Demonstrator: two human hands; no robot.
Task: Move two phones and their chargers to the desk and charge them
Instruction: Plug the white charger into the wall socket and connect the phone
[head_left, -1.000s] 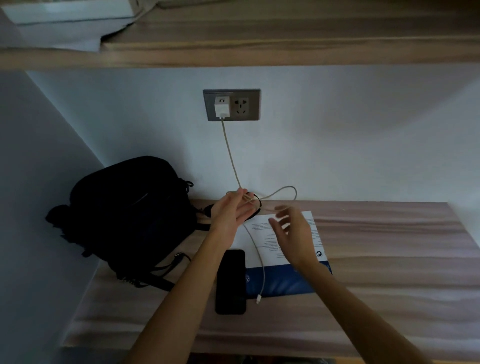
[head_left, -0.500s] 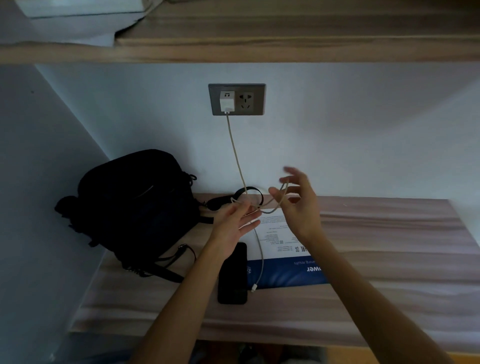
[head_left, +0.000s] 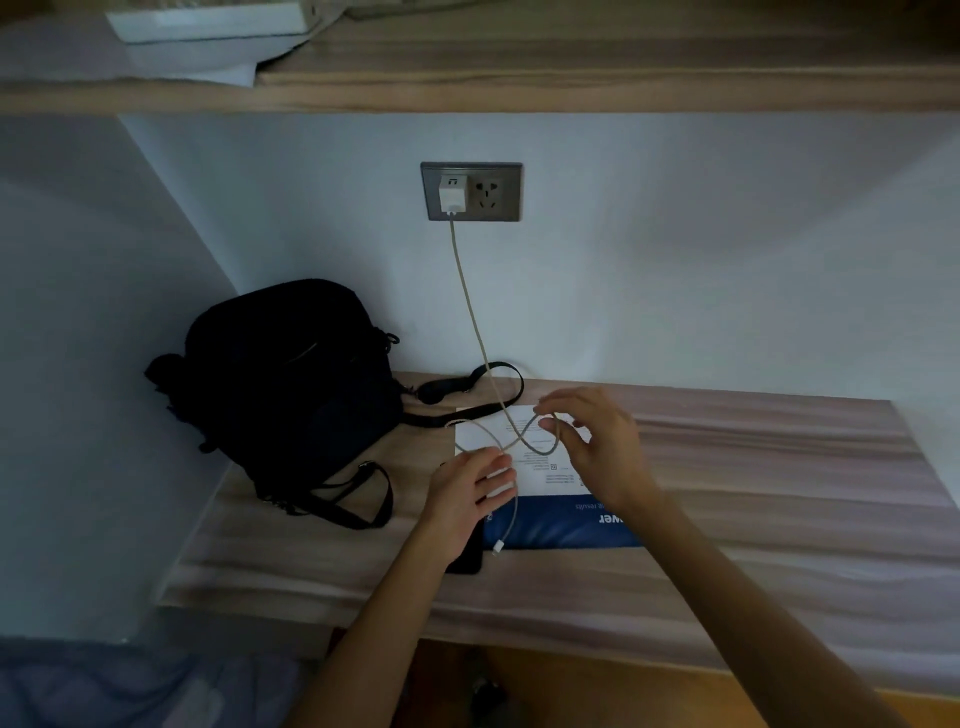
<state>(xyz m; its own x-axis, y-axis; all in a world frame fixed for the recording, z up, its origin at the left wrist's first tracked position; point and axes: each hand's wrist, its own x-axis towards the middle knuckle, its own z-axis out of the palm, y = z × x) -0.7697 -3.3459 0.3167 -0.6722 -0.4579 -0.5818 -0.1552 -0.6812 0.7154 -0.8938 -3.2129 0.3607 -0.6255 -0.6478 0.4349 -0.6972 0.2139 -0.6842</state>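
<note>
Surface: pale wood-grain table (head_left: 779, 493), white wall (head_left: 675, 260) behind. 12 o'clock: white cube charger (head_left: 451, 193) in grey wall socket (head_left: 506, 176). Its beige braided cable (head_left: 470, 312) is pinched by left grip (head_left: 467, 499) and right grip (head_left: 597, 447); black slab phone (head_left: 465, 561) under left.

— Where was the white cube charger (head_left: 451, 195)?
— Plugged into the grey wall socket (head_left: 488, 193), left outlet. Its pale braided cable (head_left: 470, 312) hung looped below; the flat black phone (head_left: 466, 561) lay farther below.
</note>
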